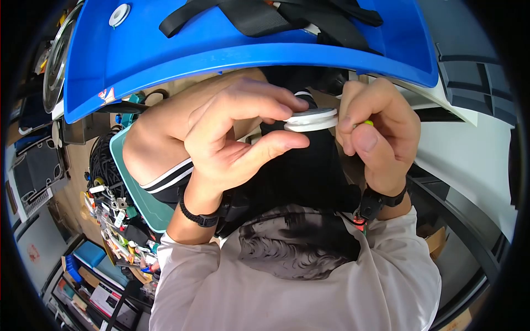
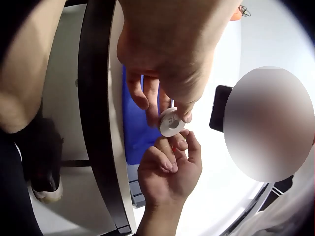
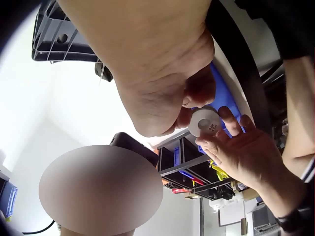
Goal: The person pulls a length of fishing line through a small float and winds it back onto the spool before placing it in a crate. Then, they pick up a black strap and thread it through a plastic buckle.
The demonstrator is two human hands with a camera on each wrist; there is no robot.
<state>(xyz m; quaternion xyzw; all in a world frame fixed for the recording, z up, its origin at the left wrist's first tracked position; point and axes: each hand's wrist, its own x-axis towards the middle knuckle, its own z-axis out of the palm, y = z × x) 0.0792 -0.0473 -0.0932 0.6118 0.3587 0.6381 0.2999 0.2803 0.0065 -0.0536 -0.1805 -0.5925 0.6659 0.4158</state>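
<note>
Centrally in the head view, a white spool (image 1: 311, 119) is pinched by the left hand (image 1: 232, 129), thumb and fingers parted by its width, beside the blue tray's (image 1: 248, 57) near edge; a yellow-green bit (image 1: 369, 123) is pinched by the curled right hand (image 1: 383, 124). In both wrist views, the spool's round, holed face is shown.

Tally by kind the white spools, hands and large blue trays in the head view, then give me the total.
White spools: 2 (held spool in the left hand, other spool in the tray)
Hands: 2 (the left hand and the right hand)
Large blue tray: 1
Total: 5
</note>
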